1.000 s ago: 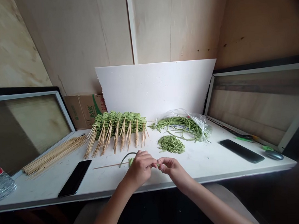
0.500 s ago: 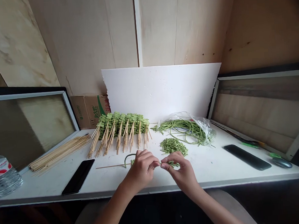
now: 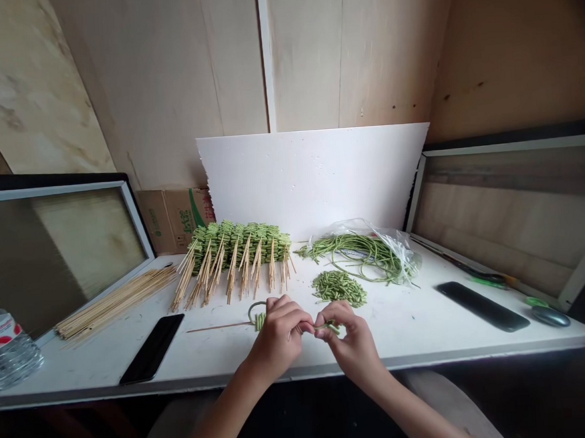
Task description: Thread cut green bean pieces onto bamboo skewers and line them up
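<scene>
Both hands meet near the table's front middle, fingertips almost touching. My left hand (image 3: 281, 326) is closed in a pinch around a long green bean (image 3: 251, 308), whose curved end loops out on its left side. A thin wooden skewer (image 3: 214, 328) lies just left of that hand, with short bean pieces (image 3: 260, 320) at its right part. My right hand (image 3: 348, 332) pinches a green bean piece whose tip shows between its fingers. Behind it is a pile of cut bean pieces (image 3: 338, 286). The fingers hide where the bean and skewer meet.
Stacked bean skewers (image 3: 239, 246) stand at the back, with bare skewers (image 3: 118, 301) to the left. Long beans (image 3: 359, 251) lie in a plastic bag. Black phone (image 3: 153, 349), water bottle (image 3: 5, 346), dark flat object (image 3: 483, 306) and mouse (image 3: 551, 316) sit nearer the sides.
My hands have shifted slightly downward, staying close together. The bean loop on the left has become smaller, and more short pieces show beside my left hand.
</scene>
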The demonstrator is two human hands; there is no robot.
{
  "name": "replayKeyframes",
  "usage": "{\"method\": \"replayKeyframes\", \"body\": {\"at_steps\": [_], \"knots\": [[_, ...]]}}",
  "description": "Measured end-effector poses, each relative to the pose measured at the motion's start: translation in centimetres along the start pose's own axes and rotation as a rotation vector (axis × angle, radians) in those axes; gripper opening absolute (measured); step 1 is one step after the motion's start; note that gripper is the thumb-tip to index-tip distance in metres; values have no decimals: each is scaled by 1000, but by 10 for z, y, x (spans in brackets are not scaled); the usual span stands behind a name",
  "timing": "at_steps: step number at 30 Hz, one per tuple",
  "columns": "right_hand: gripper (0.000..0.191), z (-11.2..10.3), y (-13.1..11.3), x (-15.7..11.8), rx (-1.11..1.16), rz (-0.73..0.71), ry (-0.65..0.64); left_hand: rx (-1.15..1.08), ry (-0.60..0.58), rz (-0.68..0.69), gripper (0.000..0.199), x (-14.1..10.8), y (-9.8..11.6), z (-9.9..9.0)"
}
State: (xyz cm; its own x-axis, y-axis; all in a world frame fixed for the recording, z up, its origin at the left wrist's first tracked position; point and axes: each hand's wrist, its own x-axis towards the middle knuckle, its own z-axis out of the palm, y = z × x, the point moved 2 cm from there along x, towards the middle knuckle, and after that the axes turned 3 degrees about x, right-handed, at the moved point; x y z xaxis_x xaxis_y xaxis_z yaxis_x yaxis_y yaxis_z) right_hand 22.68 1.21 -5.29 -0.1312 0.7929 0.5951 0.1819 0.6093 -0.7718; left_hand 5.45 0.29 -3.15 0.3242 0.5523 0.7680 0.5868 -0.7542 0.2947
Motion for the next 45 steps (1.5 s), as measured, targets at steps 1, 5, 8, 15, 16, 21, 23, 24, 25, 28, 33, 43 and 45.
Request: {"method": "replayKeyframes", "body": {"at_steps": [1,5,8,15,16,21,23,24,25,28,33,43,45], "knots": [[12,0,-3,0,17,-4,-15,0,-3,-3,25,1,-2,-1],[25,-1,-19,0,84,-46,-146,23,12,-42,26,5,-10,-17],[25,-9,-16,8,60,-52,-123,28,65,-63,21,10,-9,-34],[42,-36,70,28,-398,44,9,196,52,-89,18,8,-24,-37],[43,-37,80,27,-445,32,1,214,38,-99,18,6,-29,-36],[43,-34,101,20,-571,5,-88,245,-10,-131,18,2,-40,-32],[44,-34,99,20,-592,15,-82,244,-21,-149,18,2,-41,-31],[46,-35,97,21,-591,23,-68,242,-29,-155,18,2,-41,-31],[48,-36,95,22,-581,34,-53,236,-40,-160,18,2,-41,-30],[51,-39,84,28,-505,63,-35,190,-83,-156,23,2,-39,-28],[39,-43,57,35,-426,-13,-203,108,-98,-141,27,1,-36,-22],[30,-15,15,17,-32,19,-304,-109,-163,-224,40,-6,-22,-4],[26,-10,14,14,-15,0,-230,-126,-177,-228,32,-5,-21,-3]]}}
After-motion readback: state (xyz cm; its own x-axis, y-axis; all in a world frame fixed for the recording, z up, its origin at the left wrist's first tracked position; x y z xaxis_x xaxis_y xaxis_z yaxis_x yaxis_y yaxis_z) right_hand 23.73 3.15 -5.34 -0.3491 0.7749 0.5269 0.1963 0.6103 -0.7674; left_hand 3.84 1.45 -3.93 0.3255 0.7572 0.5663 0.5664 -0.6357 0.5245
